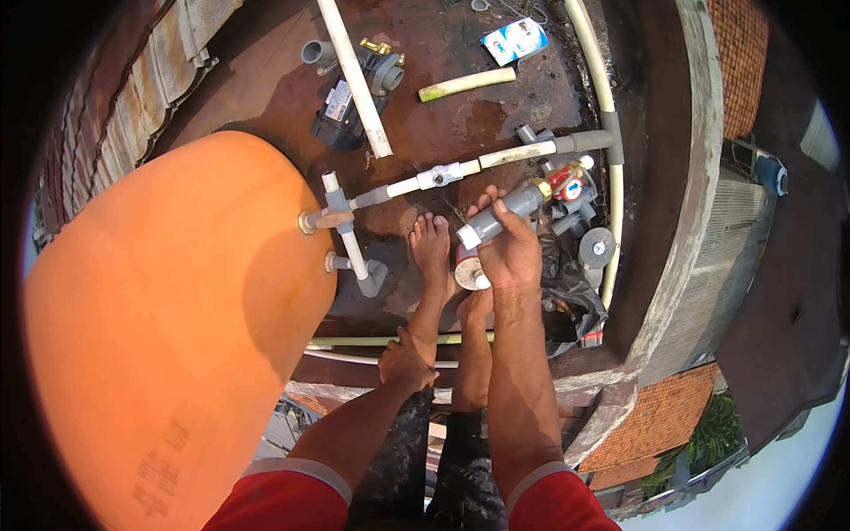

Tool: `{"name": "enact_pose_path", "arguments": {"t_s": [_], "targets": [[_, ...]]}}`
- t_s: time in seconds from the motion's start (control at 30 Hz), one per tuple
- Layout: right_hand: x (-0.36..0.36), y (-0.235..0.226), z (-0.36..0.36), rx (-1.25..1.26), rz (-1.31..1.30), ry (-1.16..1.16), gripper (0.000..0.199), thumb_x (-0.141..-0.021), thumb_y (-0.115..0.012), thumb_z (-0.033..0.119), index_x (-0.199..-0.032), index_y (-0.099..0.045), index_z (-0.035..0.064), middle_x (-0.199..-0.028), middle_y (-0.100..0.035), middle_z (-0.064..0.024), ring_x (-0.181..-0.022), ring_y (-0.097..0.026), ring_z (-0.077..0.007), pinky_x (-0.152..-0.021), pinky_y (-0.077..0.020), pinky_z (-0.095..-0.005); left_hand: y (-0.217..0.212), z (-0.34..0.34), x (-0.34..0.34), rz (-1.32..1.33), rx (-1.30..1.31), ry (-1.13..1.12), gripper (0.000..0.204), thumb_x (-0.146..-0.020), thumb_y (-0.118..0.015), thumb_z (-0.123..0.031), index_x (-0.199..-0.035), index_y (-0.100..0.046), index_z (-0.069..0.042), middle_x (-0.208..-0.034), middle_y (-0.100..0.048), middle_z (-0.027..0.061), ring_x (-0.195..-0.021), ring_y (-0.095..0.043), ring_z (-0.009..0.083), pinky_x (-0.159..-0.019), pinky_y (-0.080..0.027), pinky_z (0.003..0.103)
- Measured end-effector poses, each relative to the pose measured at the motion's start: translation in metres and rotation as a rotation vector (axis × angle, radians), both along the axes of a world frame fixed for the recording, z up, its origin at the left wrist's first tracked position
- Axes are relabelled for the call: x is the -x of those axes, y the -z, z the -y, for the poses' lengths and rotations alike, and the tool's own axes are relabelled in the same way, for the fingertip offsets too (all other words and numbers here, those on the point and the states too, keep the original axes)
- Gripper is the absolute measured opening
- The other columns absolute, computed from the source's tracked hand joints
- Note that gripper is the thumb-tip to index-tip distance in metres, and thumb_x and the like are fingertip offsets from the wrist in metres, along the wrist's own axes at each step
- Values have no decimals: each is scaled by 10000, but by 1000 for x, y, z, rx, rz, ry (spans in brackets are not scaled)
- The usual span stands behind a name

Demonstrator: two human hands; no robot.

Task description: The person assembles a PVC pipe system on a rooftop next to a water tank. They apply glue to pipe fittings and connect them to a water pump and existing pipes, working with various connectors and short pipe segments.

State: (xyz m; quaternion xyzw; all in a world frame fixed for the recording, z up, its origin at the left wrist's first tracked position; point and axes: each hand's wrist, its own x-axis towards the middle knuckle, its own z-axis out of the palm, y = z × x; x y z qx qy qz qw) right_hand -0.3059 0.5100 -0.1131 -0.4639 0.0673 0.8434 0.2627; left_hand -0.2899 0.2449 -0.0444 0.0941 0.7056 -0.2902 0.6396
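My right hand [512, 252] is closed round a short grey pipe piece [506, 217], which is tilted up to the right. Its near end is white, and a brass fitting [540, 188] sits at its far end. Just past that is a red-and-white part [567, 184]; I cannot tell whether it is joined on. Below the held piece stands a round can [471, 271] with a pale top, partly hidden by the hand. My left hand [407, 363] is wrapped round my left shin, above my bare foot [431, 243].
A large orange tank [177, 327] fills the left, with white-and-grey pipework [336, 217] and an inline valve [439, 175] running right. Beyond lie a pump [354, 102], a loose pipe [467, 84] and a blue-white packet [515, 41]. Grey fittings [580, 212] and a black bag [571, 292] lie right, inside the ledge [695, 203].
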Motion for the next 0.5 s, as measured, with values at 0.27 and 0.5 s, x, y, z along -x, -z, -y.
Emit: {"name": "enact_pose_path", "arguments": {"t_s": [0.27, 0.5], "targets": [[-17, 2, 1, -13, -9, 12, 330, -958, -718, -59, -1266, -633, 24, -1245, -724, -135, -1165, -683, -266, -1080, -550, -477, 2, 5, 0, 11, -34, -6, 1447, -707, -966, -574, -1701, -101, 23, -1402, -562, 280, -1270, -653, 400, -1085, -545, 442], [-89, 13, 8, 34, 47, -14, 286, -984, -704, -24, -1258, -634, 25, -1254, -726, -134, -1158, -695, -286, -1077, -559, -495, 4, 8, -5, -9, -27, -5, 1428, -712, -965, -552, -1701, -112, 25, -1426, -551, 301, -1298, -638, 407, -1111, -530, 432]]}}
